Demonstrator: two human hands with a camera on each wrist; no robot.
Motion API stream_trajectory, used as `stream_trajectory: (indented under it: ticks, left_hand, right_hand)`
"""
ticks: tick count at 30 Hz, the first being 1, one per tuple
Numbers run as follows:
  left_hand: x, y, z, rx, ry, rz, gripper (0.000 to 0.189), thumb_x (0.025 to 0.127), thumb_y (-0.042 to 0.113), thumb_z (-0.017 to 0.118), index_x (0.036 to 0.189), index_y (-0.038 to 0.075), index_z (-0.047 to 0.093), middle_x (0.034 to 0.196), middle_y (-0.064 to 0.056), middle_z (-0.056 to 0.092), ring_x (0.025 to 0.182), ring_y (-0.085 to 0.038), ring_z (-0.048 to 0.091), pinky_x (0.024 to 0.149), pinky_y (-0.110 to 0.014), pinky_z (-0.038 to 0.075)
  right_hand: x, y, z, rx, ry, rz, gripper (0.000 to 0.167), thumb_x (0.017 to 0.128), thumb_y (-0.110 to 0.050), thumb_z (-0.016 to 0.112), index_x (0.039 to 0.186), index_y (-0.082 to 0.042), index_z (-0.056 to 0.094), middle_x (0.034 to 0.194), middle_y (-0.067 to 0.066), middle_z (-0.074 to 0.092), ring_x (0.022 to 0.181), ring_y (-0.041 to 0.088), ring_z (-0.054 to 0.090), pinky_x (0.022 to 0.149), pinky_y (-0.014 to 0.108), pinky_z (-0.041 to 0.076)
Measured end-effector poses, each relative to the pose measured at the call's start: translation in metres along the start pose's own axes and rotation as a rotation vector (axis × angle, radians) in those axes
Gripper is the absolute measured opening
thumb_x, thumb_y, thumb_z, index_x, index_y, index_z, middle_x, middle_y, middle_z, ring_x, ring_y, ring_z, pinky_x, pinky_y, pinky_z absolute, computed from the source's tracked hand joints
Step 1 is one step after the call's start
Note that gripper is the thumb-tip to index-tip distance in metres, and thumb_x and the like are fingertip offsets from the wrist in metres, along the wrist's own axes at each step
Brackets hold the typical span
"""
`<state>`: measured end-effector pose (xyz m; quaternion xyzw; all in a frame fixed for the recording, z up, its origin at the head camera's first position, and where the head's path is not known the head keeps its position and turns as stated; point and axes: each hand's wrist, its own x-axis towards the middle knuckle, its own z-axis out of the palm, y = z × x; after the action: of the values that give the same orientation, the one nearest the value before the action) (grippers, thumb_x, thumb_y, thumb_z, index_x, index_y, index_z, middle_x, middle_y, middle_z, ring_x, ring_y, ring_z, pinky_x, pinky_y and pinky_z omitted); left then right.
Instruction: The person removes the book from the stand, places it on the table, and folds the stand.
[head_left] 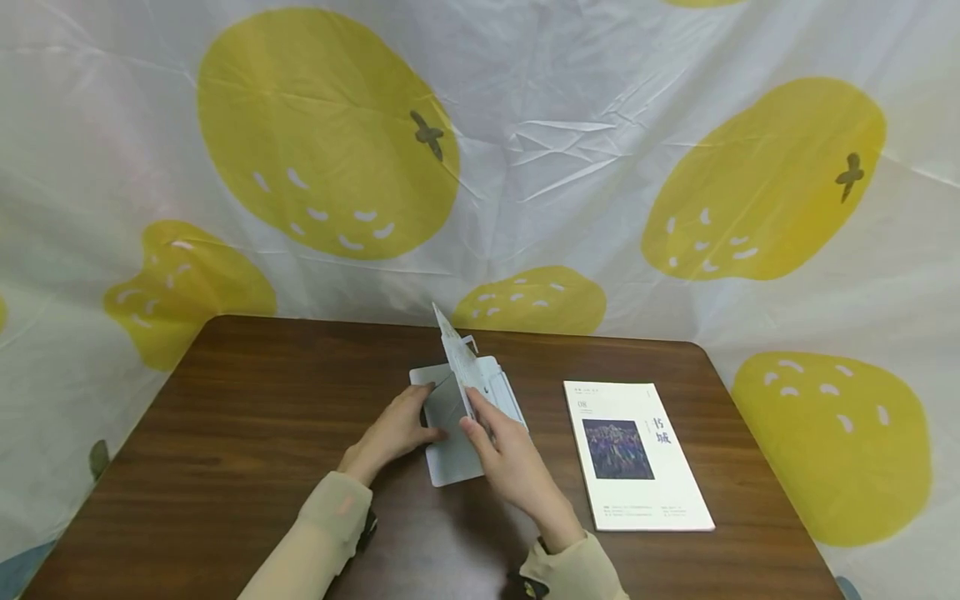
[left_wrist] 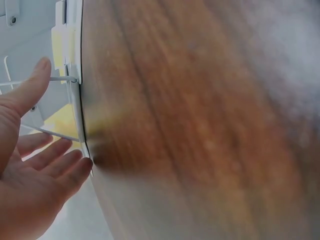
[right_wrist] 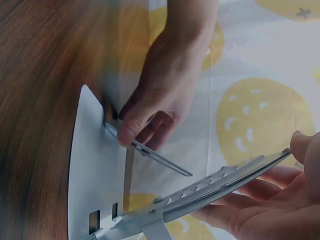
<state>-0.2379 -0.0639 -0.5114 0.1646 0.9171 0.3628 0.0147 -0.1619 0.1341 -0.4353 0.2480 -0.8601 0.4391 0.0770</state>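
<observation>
A light grey metal book stand (head_left: 459, 467) is partly unfolded on the table, its base plate lying flat and its hinged panel (head_left: 460, 354) tilted up. My right hand (head_left: 513, 457) grips the raised panel by its edge, thumb on one face and fingers behind, as the right wrist view also shows. Over the base, my left hand (head_left: 393, 429) holds the stand's thin wire leg (right_wrist: 165, 162) between thumb and fingers. In the left wrist view the left thumb (left_wrist: 32, 90) lies against one wire bar, with the fingers around the other.
To the right of the stand, a white-covered book (head_left: 637, 504) with a dark picture lies flat on the brown wooden table (head_left: 300, 375). Behind the table's far edge hangs a white curtain (head_left: 540, 167) printed with large yellow fruit.
</observation>
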Motion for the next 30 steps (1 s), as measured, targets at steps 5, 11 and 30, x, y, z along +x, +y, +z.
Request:
stream_trajectory:
  ticks: [5,11,30]
  left_hand:
    - [0.001,0.001,0.000,0.014,-0.006,-0.009,0.086,0.074,0.027,0.087,0.141,-0.006,0.045,0.136,-0.023,0.051,0.124,-0.036,0.049,0.103,-0.047,0.040]
    - [0.002,0.002,0.000,0.026,-0.005,0.003,0.085,0.072,0.026,0.088,0.139,-0.007,0.046,0.134,-0.023,0.052,0.120,-0.036,0.052,0.100,-0.047,0.043]
    - [0.010,0.004,-0.004,0.041,-0.098,0.131,0.090,0.075,0.014,0.085,0.148,-0.004,0.036,0.145,-0.024,0.043,0.133,-0.036,0.042,0.110,-0.045,0.033]
  right_hand:
    - [-0.002,0.003,-0.008,0.071,0.033,0.060,0.046,0.104,-0.028,0.048,0.146,-0.008,0.046,0.132,0.013,0.059,0.110,0.021,0.062,0.085,0.043,0.054]
    - [-0.003,0.008,-0.015,0.132,0.080,0.115,0.043,0.104,-0.022,0.048,0.144,-0.007,0.048,0.134,0.016,0.058,0.114,0.026,0.060,0.089,0.047,0.052]
    - [-0.003,-0.016,-0.040,0.252,0.106,0.169,0.043,0.106,-0.011,0.040,0.144,0.008,0.040,0.144,0.024,0.044,0.132,0.037,0.042,0.107,0.051,0.035]
